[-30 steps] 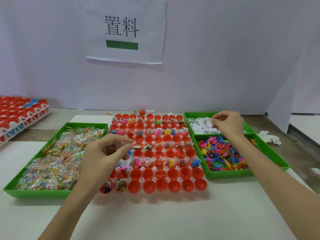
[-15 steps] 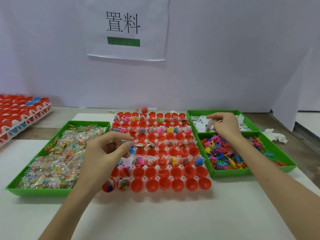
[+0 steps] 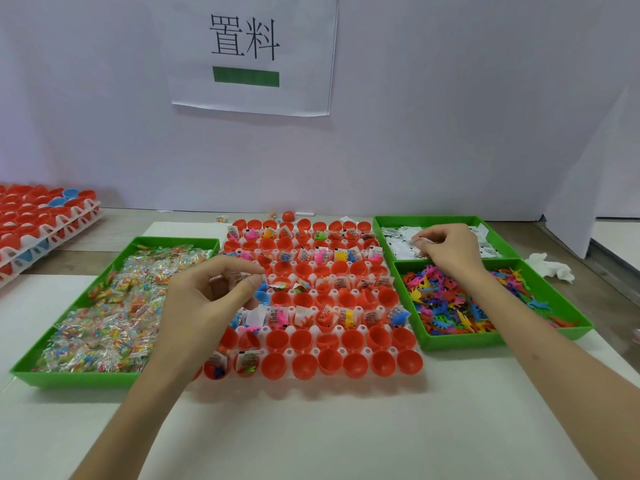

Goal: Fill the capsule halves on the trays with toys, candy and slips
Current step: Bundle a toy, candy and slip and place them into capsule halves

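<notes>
I see the left hand pinching a candy packet over the capsule halves — mouths upward. The right hand pinches a slip.

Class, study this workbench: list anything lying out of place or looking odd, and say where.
A loose red capsule and a stray candy packet lie on the table behind the capsule tray, outside any bin. Crumpled white tissue lies right of the green bins.

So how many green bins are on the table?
3: the candy bin at the left, the slip bin at the far right, and the toy bin just in front of the slip bin. None seems hidden.
</notes>
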Tool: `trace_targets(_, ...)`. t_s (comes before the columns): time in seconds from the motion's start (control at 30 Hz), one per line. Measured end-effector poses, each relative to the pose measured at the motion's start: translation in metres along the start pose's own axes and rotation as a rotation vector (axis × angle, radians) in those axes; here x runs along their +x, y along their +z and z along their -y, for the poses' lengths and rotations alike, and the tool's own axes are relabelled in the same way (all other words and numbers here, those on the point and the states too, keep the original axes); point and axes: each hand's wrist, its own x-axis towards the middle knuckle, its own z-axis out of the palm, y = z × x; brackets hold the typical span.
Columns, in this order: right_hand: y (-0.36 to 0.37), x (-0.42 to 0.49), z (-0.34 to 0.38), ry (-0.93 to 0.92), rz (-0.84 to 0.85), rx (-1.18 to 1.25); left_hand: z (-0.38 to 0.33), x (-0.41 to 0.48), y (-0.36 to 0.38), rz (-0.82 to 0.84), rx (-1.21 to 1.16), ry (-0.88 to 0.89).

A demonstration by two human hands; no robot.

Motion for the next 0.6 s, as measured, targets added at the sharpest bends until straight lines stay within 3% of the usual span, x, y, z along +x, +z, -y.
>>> trace_targets(0.4,-0.003,0.002,0.0,-0.033,0.058,-0.015,-0.002,-0.002,0.004,0.012,0.04,0.013)
trace_targets(0.6,-0.011,-0.008,0.011,-0.032,-0.114,0.046,-0.001,-0.003,0.004,0.023,0.027,0.01)
